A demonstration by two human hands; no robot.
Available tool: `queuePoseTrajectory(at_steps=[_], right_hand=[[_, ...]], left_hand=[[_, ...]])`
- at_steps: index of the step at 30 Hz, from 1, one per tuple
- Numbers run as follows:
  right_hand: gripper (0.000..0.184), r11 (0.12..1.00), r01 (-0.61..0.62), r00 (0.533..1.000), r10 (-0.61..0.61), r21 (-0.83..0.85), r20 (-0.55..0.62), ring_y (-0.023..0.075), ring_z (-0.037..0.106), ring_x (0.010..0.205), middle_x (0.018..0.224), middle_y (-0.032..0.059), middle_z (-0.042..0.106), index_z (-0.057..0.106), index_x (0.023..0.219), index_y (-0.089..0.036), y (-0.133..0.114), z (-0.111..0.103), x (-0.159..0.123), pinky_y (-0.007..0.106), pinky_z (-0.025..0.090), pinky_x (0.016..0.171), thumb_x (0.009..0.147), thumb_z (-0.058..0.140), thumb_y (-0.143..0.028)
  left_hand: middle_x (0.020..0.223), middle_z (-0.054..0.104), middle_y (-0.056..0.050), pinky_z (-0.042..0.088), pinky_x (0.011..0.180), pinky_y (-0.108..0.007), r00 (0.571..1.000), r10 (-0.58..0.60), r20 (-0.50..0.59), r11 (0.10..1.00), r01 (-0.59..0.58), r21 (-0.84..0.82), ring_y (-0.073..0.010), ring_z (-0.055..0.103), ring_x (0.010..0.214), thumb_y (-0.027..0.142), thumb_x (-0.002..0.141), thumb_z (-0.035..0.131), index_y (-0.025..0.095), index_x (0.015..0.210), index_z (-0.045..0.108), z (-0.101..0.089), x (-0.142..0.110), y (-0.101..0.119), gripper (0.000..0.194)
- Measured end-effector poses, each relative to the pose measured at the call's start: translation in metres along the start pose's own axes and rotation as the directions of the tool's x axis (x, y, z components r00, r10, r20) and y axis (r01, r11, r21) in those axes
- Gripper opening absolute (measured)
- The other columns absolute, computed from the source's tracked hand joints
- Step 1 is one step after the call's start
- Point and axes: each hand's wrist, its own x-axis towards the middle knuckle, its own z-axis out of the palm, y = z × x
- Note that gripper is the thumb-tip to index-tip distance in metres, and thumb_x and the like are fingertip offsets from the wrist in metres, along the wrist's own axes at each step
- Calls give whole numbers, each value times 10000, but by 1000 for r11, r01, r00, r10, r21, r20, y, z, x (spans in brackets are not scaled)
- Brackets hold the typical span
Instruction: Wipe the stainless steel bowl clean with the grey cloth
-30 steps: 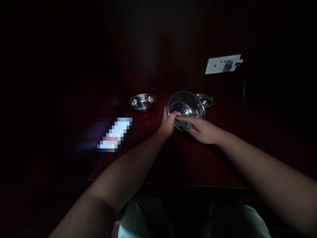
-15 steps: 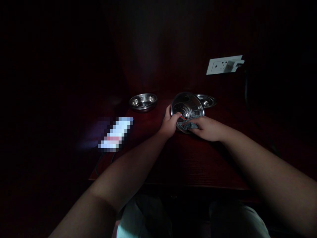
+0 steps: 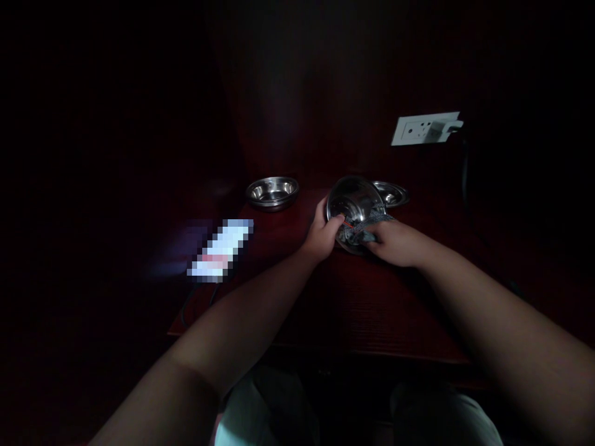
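A shiny metal bowl (image 3: 356, 195) is tilted with its mouth facing me, above the dark red table. My left hand (image 3: 324, 234) grips its left rim, thumb inside and fingers behind the wall. A small red and yellow label shows by that thumb. My right hand (image 3: 395, 243) is closed on a grey cloth (image 3: 365, 235), pressed against the lower right of the bowl's inside. Part of the cloth spreads over the right rim. My right fingertips are partly hidden by the cloth.
Stacked metal bowls (image 3: 272, 193) sit at the back left. Behind the held bowl lies a metal dish or lid (image 3: 391, 194). A lit phone (image 3: 220, 251) with a cable rests on the left of the table (image 3: 362, 316). A wall socket (image 3: 425, 129) holds a plug with a hanging cord.
Both hands and the bowl have shifted slightly right. The right hand has moved the cloth along the bowl's inner wall, and the bowl has turned a little.
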Motion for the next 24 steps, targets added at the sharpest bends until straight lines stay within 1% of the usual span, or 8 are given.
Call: queuePoseTrajectory(at_steps=[4,9,11,15,19,24], right_hand=[[161,1000,-3,1000,3,17,10,189,607,699,762,52,696,662,761,-213,0,-1,0,302,441,664,778,507,-170],[180,999,-32,999,31,21,43,204,612,741,820,70,696,668,826,-198,-2,-2,0,314,440,694,792,492,-200],[194,999,-41,997,39,34,63,208,610,743,812,73,690,661,825,-190,-3,-3,0,318,437,696,800,469,-206],[205,987,-40,995,25,156,96,203,601,731,800,70,680,640,803,-179,-4,-4,-2,322,439,706,829,453,-259],[225,955,-30,990,-13,296,143,202,600,739,812,60,685,641,823,-179,-3,-4,-1,330,450,733,844,457,-306],[266,912,-21,990,-39,409,138,225,616,818,869,64,702,672,867,-173,0,-2,-1,360,450,817,844,478,-353]], left_hand=[[1250,565,-62,354,1063,-452,1000,8,8,1000,-8,14,-270,492,1218,313,779,601,273,1322,417,0,0,0,575],[1261,556,-66,347,1064,-434,999,33,19,999,-33,34,-257,488,1215,312,787,587,259,1333,402,-1,0,0,579],[1263,554,-66,343,1064,-426,999,31,17,998,-31,49,-253,485,1214,313,788,583,256,1338,395,-1,0,0,584],[1235,567,-73,350,1052,-405,1000,15,3,997,-15,80,-247,496,1192,300,791,564,233,1336,397,0,-2,5,574],[1204,580,-74,369,1027,-380,1000,9,-24,996,-7,89,-231,524,1143,260,788,541,216,1320,412,2,-3,9,549],[1190,585,-65,371,1021,-365,999,31,-23,994,-29,104,-224,521,1138,256,785,536,218,1282,445,1,-1,6,507]])
